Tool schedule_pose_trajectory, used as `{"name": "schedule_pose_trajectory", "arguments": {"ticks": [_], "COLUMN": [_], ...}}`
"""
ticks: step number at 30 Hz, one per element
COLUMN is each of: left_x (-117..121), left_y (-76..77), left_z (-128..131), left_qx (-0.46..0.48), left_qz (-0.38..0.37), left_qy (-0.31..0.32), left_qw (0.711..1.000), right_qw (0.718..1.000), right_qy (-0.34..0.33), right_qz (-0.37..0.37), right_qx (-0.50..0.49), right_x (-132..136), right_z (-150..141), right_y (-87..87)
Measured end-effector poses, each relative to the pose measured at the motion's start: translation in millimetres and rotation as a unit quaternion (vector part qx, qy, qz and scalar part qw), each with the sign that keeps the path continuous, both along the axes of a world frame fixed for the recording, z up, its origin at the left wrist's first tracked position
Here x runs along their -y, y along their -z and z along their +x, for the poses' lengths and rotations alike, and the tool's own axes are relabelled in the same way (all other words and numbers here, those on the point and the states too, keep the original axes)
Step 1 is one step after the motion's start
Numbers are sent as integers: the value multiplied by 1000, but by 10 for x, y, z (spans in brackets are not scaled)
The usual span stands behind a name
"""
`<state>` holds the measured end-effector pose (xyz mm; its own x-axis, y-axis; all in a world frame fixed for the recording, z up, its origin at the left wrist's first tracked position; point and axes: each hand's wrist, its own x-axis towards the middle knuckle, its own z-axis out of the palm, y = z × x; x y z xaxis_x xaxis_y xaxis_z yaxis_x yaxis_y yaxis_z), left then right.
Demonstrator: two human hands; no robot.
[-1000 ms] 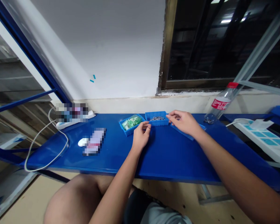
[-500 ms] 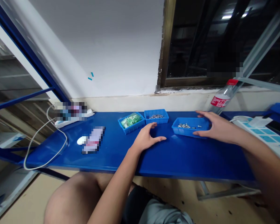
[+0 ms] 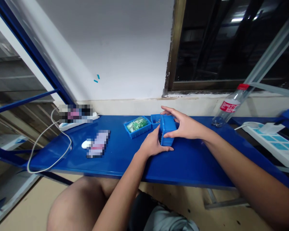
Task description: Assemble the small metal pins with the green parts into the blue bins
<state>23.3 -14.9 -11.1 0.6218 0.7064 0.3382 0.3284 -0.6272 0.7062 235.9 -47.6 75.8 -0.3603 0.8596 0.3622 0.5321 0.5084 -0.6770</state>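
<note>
My right hand [image 3: 186, 125] grips a blue plastic bin [image 3: 169, 123] tipped on its side, its underside turned to the right and its mouth to the left. Cupped at that mouth is my left hand [image 3: 153, 142], thumb stretched out below the bin's lower edge and fingers spread from it, partly hidden. Inside the tipped bin, the contents are mostly out of sight. Just behind stands a second blue bin [image 3: 154, 117], partly covered, with small metal pieces showing. To the left, another blue bin [image 3: 139, 132] holds green-and-clear plastic packets [image 3: 137, 123].
On the blue table [image 3: 125, 157], a round white object [image 3: 85, 144] lies at the left beside a blurred-out item. A power strip [image 3: 79, 121] with a white cable sits at the back left. A red-capped bottle [image 3: 228, 106] leans at the right, near a larger white power strip [image 3: 272, 141].
My right hand has carried the bin of screws leftward from the right and tipped it against my left hand. My left hand has stayed nearly in place.
</note>
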Motion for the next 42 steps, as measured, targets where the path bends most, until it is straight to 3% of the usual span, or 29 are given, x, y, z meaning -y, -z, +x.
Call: {"name": "schedule_pose_trajectory", "arguments": {"ticks": [11, 16, 20, 25, 28, 31, 38, 42], "left_x": [-27, -49, -91, -126, -122, -108, -97, -93], "left_y": [46, 60, 109, 144, 132, 115, 119, 137], "left_z": [4, -1, -10, -13, -8, -4, -2, -3], "left_qx": [-2, -95, -97, -78, -79, -85, -82, -95], "left_qz": [35, 52, 91, 86, 76, 72, 74, 87], "left_qy": [-10, -41, -14, 13, 9, -4, -7, -34], "left_qw": [999, 993, 991, 993, 994, 994, 994, 991], "right_qw": [994, 995, 994, 971, 945, 922, 911, 919], "right_qy": [-81, -65, -12, 153, 260, 325, 374, 369], "right_qz": [-11, 13, 72, 160, 183, 197, 149, 84], "right_qx": [72, 79, 76, 84, 77, 74, 93, 111], "right_x": [-115, -64, 28, 228, 377, 499, 554, 501], "right_z": [-217, -136, 61, 457, 722, 933, 1153, 1197], "right_y": [-224, -349, -477, -478, -330, -59, 699, 931]}}
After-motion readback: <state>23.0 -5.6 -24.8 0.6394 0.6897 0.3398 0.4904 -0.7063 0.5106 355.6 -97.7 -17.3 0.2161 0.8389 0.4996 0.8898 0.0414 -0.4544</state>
